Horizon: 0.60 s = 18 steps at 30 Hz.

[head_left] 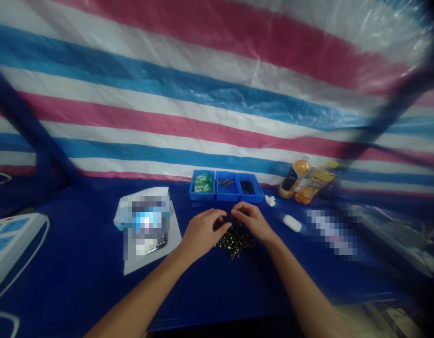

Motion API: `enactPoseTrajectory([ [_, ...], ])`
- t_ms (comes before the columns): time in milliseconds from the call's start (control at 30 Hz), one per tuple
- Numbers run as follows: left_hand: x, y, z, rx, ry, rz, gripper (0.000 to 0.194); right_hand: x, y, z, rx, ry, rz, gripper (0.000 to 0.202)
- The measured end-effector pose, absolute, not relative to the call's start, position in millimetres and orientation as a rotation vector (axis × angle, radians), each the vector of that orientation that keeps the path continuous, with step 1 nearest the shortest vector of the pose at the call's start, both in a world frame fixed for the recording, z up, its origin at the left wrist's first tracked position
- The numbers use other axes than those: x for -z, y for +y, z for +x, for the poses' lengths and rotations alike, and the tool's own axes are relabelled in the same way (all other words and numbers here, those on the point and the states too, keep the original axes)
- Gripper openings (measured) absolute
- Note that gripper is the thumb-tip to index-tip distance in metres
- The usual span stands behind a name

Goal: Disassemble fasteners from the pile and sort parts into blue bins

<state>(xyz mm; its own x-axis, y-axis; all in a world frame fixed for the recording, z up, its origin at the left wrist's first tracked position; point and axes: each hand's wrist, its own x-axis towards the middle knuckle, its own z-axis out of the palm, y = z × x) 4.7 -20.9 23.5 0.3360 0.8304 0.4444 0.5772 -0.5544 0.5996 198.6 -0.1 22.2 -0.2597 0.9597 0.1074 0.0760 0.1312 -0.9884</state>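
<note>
My left hand (pixel 203 233) and my right hand (pixel 252 219) hover close together over a pile of small brass-coloured metal pieces (pixel 237 241) on the blue tabletop. Both have curled fingers, and the fingertips almost meet above the pile's far edge. Each hand is closed in a pinch; whatever lies between the fingertips is too small and dark to name. Just beyond are three blue bins in a row: the left bin (pixel 202 197) has green packets, the middle bin (pixel 228 195) small silvery pieces, the right bin (pixel 252 196) dark small pieces.
Right of the bins lie a crumpled white tissue (pixel 270 201) and a white rounded case (pixel 292 223). Two drink bottles (pixel 293 179) (pixel 315 184) stand behind them. A white sheet (pixel 175 230) with blurred items is at left, near a white power strip (pixel 18 239) with its cable.
</note>
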Motion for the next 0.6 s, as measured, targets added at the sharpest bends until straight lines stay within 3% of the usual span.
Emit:
enactPoseTrajectory([
  [600,-28.0,-21.5,4.2,-1.135,1.239,2.248,0.012,-27.1,-3.9,195.6,-1.279,-1.632,-1.023,0.027],
])
